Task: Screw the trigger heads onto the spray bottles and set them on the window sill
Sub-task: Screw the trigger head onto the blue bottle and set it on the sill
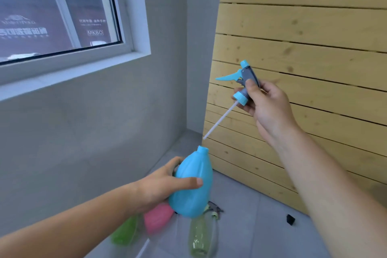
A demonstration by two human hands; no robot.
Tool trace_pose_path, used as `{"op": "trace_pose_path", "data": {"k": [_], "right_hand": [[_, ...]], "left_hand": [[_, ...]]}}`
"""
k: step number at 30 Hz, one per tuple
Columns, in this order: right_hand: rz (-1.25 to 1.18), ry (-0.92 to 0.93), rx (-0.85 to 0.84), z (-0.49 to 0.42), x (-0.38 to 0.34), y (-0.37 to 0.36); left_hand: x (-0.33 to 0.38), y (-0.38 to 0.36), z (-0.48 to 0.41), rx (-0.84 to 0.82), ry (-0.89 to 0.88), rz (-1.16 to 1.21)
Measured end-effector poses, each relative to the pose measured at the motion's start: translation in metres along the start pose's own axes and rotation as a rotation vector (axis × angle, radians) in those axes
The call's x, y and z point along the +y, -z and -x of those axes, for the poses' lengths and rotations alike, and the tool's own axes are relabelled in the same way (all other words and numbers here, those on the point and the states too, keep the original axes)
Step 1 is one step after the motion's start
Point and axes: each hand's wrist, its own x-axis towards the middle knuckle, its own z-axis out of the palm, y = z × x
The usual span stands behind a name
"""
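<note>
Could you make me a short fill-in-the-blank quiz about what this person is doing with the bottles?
1. The left hand holds a bottle coloured ____.
2. The right hand holds a trigger head with a white ____ hanging below it.
3. The bottle's neck is still ____, with no head on it.
4. A pink bottle lies on the ____.

Answers: blue; tube; open; floor

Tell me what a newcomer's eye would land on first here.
First, the blue spray bottle, gripped low in the middle by the left hand, its neck open. Up and to the right, the right hand holds the blue-and-grey trigger head against the pale wooden slat wall, its white dip tube slanting down toward the bottle but still outside it. On the floor below lie pink and green bottles.
</note>
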Motion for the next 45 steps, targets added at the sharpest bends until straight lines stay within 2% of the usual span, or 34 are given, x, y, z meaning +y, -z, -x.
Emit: {"op": "trace_pose_path", "data": {"k": [6, 12, 19, 22, 25, 30, 34, 37, 45], "right_hand": [[0.029, -0.015, -0.007, 0.014, 0.001, -0.01], [0.013, 0.016, 0.058, 0.012, 0.009, -0.001], [0.015, -0.008, 0.055, 0.008, 0.019, 0.009], [-0.014, -0.113, -0.012, 0.01, 0.029, 0.008], [0.019, -0.225, -0.158, 0.017, 0.044, 0.003], [0.086, -0.318, -0.33, 0.028, 0.068, -0.006], [0.16, -0.329, -0.485, 0.028, 0.07, -0.004], [0.124, -0.366, -0.58, 0.027, 0.066, 0.001], [0.137, -0.298, -0.654, 0.025, 0.064, 0.002]], "left_hand": [[0.001, 0.002, 0.003, 0.041, -0.026, 0.009], [-0.001, -0.002, -0.002, 0.011, -0.019, 0.023], [-0.007, -0.003, -0.013, -0.004, 0.028, 0.06], [-0.006, -0.005, -0.015, -0.017, 0.023, 0.054], [-0.004, -0.008, -0.018, -0.036, 0.012, 0.044], [0.002, -0.009, -0.019, -0.04, -0.025, 0.058], [0.003, -0.005, -0.017, -0.044, -0.044, 0.041], [0.004, -0.001, -0.014, -0.039, -0.057, 0.019], [0.007, 0.005, -0.011, -0.077, -0.047, 0.041]]}}
